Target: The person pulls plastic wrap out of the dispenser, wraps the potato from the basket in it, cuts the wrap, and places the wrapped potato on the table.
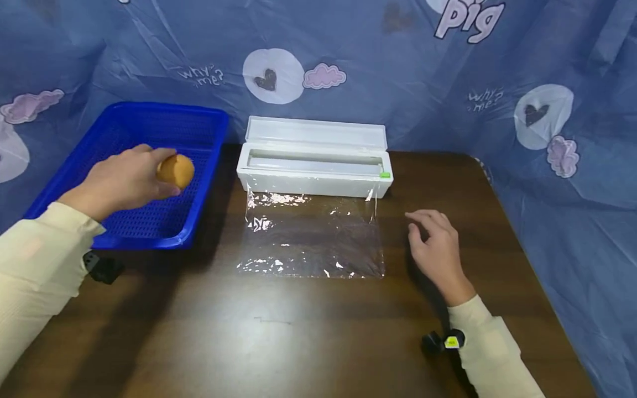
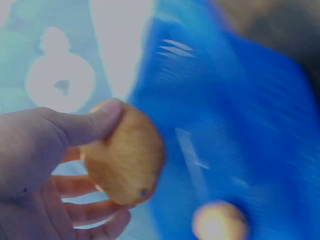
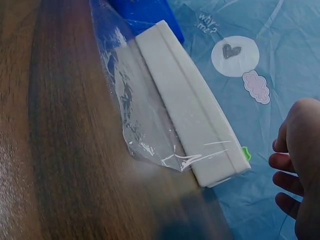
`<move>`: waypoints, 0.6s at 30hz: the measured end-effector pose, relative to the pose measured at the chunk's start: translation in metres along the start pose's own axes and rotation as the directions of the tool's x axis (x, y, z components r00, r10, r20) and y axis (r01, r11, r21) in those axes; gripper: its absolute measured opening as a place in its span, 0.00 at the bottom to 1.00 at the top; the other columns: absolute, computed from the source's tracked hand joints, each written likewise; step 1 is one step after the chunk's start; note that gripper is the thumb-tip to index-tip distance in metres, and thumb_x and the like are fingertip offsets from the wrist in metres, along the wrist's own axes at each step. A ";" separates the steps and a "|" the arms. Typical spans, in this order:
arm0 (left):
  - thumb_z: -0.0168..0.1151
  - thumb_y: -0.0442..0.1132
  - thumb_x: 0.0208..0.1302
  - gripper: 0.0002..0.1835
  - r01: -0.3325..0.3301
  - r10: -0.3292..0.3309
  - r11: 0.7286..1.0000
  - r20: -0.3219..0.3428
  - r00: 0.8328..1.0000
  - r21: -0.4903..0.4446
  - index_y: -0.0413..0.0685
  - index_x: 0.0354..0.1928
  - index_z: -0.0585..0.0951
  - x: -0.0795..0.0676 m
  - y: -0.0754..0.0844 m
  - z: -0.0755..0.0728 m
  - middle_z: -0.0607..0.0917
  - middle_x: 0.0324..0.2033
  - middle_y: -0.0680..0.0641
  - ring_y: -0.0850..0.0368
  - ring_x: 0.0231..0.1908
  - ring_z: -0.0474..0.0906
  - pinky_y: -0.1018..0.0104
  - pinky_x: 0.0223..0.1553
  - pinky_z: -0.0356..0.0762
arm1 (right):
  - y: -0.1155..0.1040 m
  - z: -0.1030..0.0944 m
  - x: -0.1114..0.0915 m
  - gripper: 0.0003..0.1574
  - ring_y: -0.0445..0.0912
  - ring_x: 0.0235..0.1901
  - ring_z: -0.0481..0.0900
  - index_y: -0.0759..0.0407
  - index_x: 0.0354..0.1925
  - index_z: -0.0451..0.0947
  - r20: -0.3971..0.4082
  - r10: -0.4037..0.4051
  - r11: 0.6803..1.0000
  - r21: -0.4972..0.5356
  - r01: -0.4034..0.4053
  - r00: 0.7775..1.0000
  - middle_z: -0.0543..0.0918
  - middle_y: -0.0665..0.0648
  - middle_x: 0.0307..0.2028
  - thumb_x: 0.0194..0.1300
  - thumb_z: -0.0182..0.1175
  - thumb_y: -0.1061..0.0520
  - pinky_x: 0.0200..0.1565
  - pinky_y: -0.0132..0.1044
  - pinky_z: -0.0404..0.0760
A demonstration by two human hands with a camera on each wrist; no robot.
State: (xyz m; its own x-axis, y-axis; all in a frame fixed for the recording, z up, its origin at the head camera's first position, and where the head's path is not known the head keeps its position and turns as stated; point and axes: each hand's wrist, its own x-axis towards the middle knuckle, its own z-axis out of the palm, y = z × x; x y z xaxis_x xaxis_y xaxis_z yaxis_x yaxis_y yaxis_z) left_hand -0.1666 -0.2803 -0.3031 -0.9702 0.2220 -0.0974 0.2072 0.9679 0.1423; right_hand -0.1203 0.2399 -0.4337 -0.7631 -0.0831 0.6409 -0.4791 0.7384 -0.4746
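Observation:
My left hand holds a round, orange-coloured fruit above the blue basket, gripping it between thumb and fingers. In the left wrist view the fruit has a small dark spot near its lower end. A second, blurred round fruit lies in the basket in that view. A sheet of clear cling film stretches from the white dispenser box over the table. To the right of the film my right hand hovers with loosely bent fingers, holding nothing.
The blue perforated basket stands at the back left of the dark wooden table. The dispenser's lid is raised, and a green slider sits at its right end. A printed blue cloth hangs behind the table.

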 end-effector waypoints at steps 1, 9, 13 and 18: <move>0.71 0.52 0.61 0.41 -0.016 0.015 1.000 -0.061 0.998 -0.013 0.39 0.71 0.68 -0.002 0.011 -0.008 0.76 0.53 0.28 0.29 0.46 0.75 0.32 0.36 0.73 | 0.000 0.001 0.000 0.12 0.58 0.41 0.80 0.67 0.42 0.87 -0.003 -0.001 1.000 0.005 0.001 1.000 0.85 0.61 0.41 0.61 0.61 0.71 0.39 0.48 0.73; 0.73 0.51 0.57 0.40 -0.278 0.248 0.958 -0.268 0.931 -0.076 0.48 0.69 0.71 -0.008 0.135 0.012 0.78 0.58 0.36 0.37 0.50 0.77 0.40 0.40 0.79 | -0.009 0.012 0.000 0.12 0.57 0.45 0.80 0.67 0.43 0.87 0.031 0.012 0.998 0.057 -0.014 0.999 0.85 0.61 0.42 0.62 0.60 0.70 0.46 0.52 0.77; 0.71 0.55 0.57 0.39 -0.366 0.344 0.928 -0.209 0.915 -0.071 0.52 0.70 0.72 0.002 0.174 0.054 0.78 0.60 0.41 0.40 0.54 0.76 0.43 0.43 0.81 | -0.018 0.020 -0.006 0.13 0.56 0.47 0.80 0.66 0.43 0.86 0.057 0.016 0.996 0.090 -0.021 0.998 0.85 0.60 0.43 0.62 0.60 0.69 0.48 0.51 0.77; 0.72 0.54 0.57 0.40 -0.397 0.388 0.913 -0.107 0.916 -0.094 0.52 0.71 0.72 0.012 0.194 0.097 0.76 0.60 0.41 0.42 0.51 0.77 0.45 0.40 0.83 | -0.030 0.026 -0.015 0.13 0.54 0.47 0.80 0.65 0.45 0.86 0.105 0.003 0.994 0.107 -0.015 0.994 0.85 0.58 0.44 0.63 0.60 0.69 0.49 0.49 0.78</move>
State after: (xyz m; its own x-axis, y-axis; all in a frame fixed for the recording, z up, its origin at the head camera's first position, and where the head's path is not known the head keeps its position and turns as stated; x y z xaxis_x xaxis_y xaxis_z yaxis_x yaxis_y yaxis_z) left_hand -0.1258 -0.0789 -0.3720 -0.8215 0.5658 0.0710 0.5628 0.7844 0.2608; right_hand -0.1059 0.2019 -0.4449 -0.8062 -0.1509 0.5721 -0.5114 0.6640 -0.5455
